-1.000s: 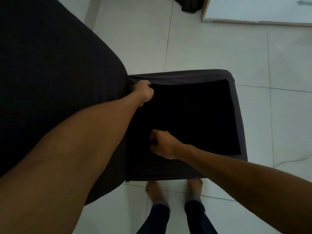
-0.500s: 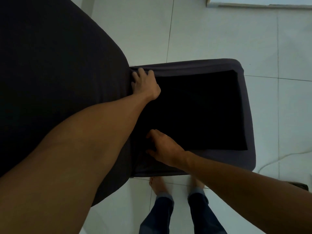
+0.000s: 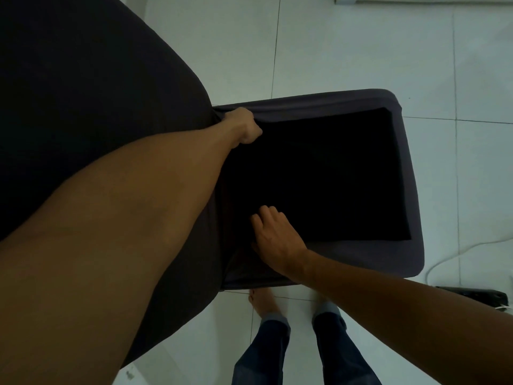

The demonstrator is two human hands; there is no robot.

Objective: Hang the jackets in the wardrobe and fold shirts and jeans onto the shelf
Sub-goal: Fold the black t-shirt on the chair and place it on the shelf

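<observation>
The black shirt (image 3: 319, 176) lies flat as a near-square panel on the grey-covered stool (image 3: 410, 218), its far and right edges set just inside the stool's rim, leaving a grey border showing on the far, right and near sides. My left hand (image 3: 244, 126) pinches the shirt's far left corner, fingers curled tight round the cloth. My right hand (image 3: 277, 237) rests on the near left part of the shirt, fingers relaxed and spread. The cloth looks matte and smooth. To the left a big dark rounded cushion (image 3: 83, 107) butts against the stool. Pale tiled floor (image 3: 333, 51) lies bare beyond and to the right of the stool; a white cord (image 3: 444, 259) curves by its right corner. My bare feet (image 3: 261, 304) stand just before it.
</observation>
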